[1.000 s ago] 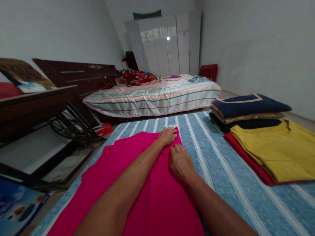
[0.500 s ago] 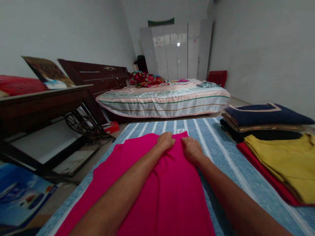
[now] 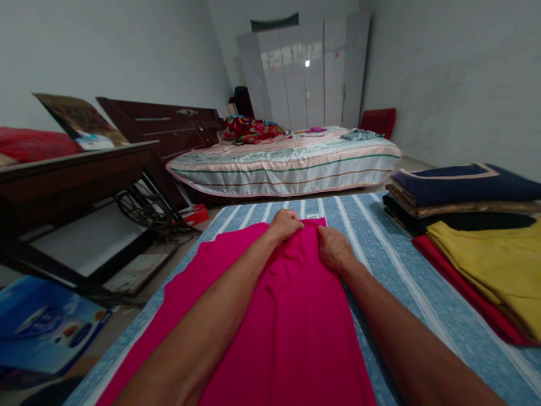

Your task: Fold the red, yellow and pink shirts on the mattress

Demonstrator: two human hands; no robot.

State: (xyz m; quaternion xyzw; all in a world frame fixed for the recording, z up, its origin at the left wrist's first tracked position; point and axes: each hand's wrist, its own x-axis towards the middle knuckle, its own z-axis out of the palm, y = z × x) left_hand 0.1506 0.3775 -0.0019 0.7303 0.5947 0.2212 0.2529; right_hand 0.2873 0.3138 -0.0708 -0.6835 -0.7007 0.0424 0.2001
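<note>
A bright pink garment (image 3: 313, 321) lies spread over a blue-and-white striped cloth surface (image 3: 393, 293), its far edge gathered into small wrinkles. My left hand (image 3: 286, 224) is closed on the cloth at that far edge, fingers curled under the palm. Just to its right, my right hand (image 3: 335, 248) pinches the garment's far right corner. A short stretch of pink edge runs between the two hands, with a small white label partly showing behind it. What exact kind of garment it is, I cannot tell.
Folded clothes lie at right: a yellow garment (image 3: 486, 265) on a red one, and a dark stack topped by a navy piece (image 3: 456, 186). A made bed (image 3: 291, 169) stands beyond. At left are a treadle table (image 3: 76, 169) and a blue box (image 3: 51, 327).
The view has tilted slightly down and shifted. Both hands keep their grip on the far edge, and the wrinkles between them have shifted a little.
</note>
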